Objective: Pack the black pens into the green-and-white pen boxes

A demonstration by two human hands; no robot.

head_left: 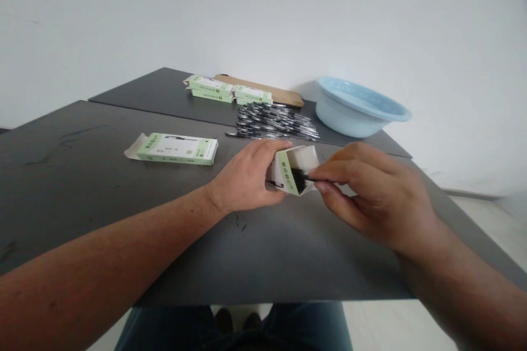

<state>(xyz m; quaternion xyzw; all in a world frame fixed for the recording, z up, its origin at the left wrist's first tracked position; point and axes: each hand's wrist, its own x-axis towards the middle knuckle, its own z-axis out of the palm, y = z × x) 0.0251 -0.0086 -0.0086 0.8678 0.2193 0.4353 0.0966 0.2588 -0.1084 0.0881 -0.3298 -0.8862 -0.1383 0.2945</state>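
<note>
My left hand [251,175] is wrapped round a small green and white pen box [284,171], its open end turned to the right with the flap folded out. My right hand [370,192] pinches a black pen [317,178] between thumb and fingers, and the pen's far end is inside the box's mouth. Something dark shows inside the opening, but I cannot make out how many pens are there. Just beyond the box lies a pile of black and clear pens [275,120].
Another pen box [177,148] with its flap out lies at left. Several stacked pen boxes [209,88] stand at the back, in front of brown cardboard [288,97]. A light blue basin [349,115] sits at back right. The dark table [102,175] meets a white wall.
</note>
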